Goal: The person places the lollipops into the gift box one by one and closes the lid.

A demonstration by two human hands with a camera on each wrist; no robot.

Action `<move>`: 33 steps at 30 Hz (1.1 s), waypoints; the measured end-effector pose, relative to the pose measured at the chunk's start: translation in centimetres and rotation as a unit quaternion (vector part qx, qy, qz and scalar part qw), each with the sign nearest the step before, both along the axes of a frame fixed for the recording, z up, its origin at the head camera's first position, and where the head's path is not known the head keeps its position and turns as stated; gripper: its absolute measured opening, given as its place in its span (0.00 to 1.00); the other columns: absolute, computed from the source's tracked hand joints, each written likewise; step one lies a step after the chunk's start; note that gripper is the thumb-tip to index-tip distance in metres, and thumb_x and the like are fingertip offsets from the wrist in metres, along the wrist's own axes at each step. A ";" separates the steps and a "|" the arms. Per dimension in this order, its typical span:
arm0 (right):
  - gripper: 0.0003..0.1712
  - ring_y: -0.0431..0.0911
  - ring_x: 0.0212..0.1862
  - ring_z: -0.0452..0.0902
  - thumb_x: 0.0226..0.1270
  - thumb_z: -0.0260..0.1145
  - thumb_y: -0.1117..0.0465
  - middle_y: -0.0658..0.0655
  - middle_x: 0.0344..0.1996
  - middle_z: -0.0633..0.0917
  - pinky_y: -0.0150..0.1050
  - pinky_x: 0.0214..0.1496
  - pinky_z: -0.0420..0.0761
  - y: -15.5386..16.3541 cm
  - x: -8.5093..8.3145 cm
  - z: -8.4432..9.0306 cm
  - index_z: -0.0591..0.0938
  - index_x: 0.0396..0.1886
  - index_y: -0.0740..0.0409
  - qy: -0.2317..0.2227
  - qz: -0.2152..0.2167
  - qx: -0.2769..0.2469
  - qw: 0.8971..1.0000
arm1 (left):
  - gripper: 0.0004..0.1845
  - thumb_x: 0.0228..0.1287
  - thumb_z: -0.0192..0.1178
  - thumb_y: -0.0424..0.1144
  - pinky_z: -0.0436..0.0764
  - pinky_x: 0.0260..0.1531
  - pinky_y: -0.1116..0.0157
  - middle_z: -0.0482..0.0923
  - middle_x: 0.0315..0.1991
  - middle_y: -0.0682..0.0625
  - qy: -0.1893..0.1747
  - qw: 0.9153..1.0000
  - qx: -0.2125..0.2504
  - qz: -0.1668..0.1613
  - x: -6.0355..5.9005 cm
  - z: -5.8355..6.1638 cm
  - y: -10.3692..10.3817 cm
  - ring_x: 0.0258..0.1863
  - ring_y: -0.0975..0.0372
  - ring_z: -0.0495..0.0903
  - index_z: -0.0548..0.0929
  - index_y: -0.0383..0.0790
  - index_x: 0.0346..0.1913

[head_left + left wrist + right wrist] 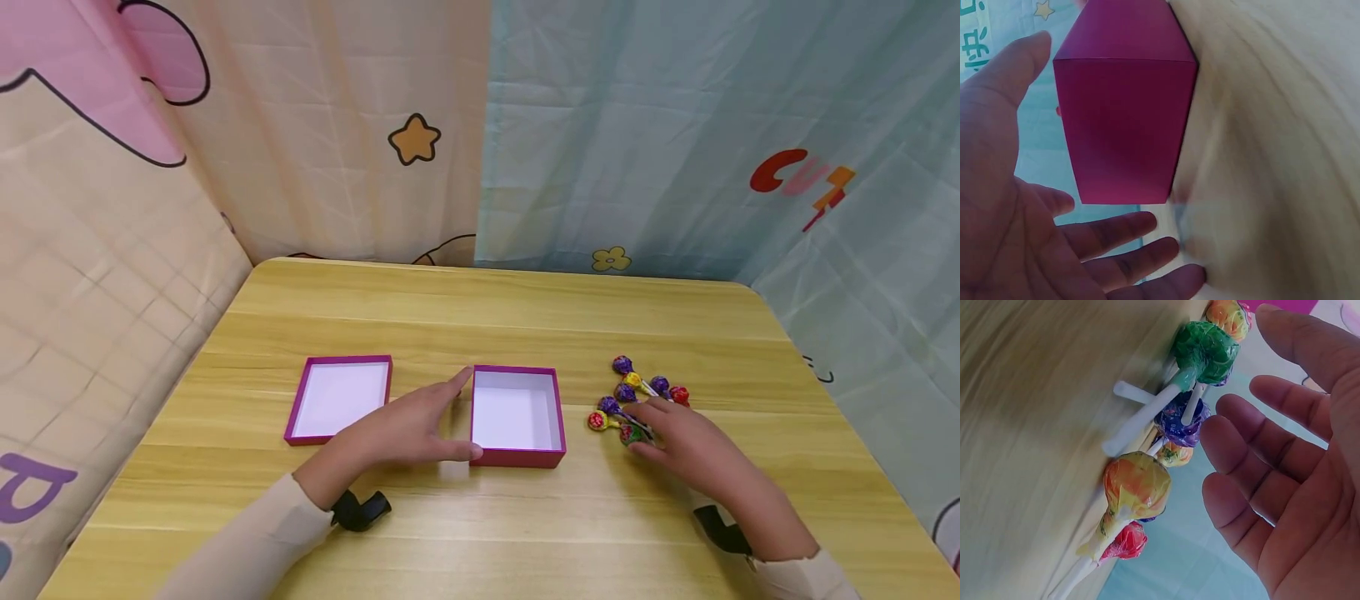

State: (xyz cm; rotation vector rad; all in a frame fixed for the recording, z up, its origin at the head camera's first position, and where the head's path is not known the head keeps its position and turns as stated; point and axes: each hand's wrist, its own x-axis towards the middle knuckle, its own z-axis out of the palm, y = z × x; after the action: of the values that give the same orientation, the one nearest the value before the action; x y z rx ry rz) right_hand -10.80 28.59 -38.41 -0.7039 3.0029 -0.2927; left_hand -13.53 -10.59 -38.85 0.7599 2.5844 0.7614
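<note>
Resting on the wooden tabletop [480,308], the left hand [408,429] lies with its grip spread, fingers straight, thumb near the front left corner of the open magenta box [517,415], though contact cannot be told. To the left, apart from it, lies the shallow magenta lid [339,398], white inside up. On the right, the right hand [686,450] hovers with its grip spread and relaxed over the near edge of a cluster of wrapped lollipops [637,396], holding none.
</note>
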 end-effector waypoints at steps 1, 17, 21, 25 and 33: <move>0.24 0.57 0.50 0.82 0.61 0.75 0.54 0.60 0.51 0.83 0.56 0.50 0.81 0.0 0.0 0.0 0.83 0.55 0.58 0.000 0.002 0.001 1.000 | 0.64 0.49 0.61 0.77 0.63 0.68 0.56 0.59 0.75 0.51 0.000 1.000 -0.003 -0.002 -0.1 0.0 0.0 0.73 0.58 0.59 0.42 0.52 0.81; 0.19 0.52 0.43 0.83 0.57 0.77 0.55 0.55 0.43 0.85 0.52 0.46 0.82 0.1 -0.3 -1.0 0.84 0.46 0.56 0.033 0.035 0.027 0.998 | 0.64 0.51 0.64 0.73 0.70 0.64 0.55 0.68 0.70 0.45 -0.045 0.999 -0.007 -0.024 -1.0 0.6 0.3 0.67 0.55 0.70 0.39 0.52 0.81; 0.18 0.51 0.41 0.83 0.57 0.77 0.55 0.54 0.42 0.85 0.52 0.45 0.82 0.0 -0.3 -1.1 0.84 0.45 0.55 0.032 0.032 0.033 0.998 | 0.65 0.51 0.64 0.73 0.70 0.63 0.55 0.69 0.69 0.44 -0.047 0.999 -0.007 -0.027 -1.1 0.5 0.5 0.66 0.55 0.71 0.37 0.51 0.81; 0.16 0.48 0.38 0.82 0.56 0.78 0.57 0.51 0.40 0.83 0.49 0.43 0.82 -0.1 -0.3 -1.1 0.83 0.43 0.53 0.036 0.035 0.028 0.998 | 0.65 0.51 0.64 0.74 0.69 0.64 0.56 0.68 0.70 0.44 -0.043 0.998 -0.015 -0.032 -1.2 0.6 0.7 0.66 0.55 0.70 0.36 0.50 0.81; 0.15 0.46 0.36 0.80 0.55 0.78 0.61 0.49 0.37 0.81 0.47 0.40 0.81 -0.1 -0.3 -1.3 0.83 0.41 0.53 0.046 0.049 0.024 0.997 | 0.65 0.51 0.65 0.73 0.66 0.66 0.56 0.66 0.71 0.46 -0.041 0.998 -0.025 -0.032 -1.3 0.8 0.8 0.69 0.56 0.66 0.38 0.50 0.81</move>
State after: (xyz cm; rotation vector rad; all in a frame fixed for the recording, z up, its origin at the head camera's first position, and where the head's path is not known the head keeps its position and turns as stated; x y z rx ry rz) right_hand -11.13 28.53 -39.72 -0.8812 3.0372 -0.1886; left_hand -14.79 -9.79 -38.03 0.7749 2.4837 0.6912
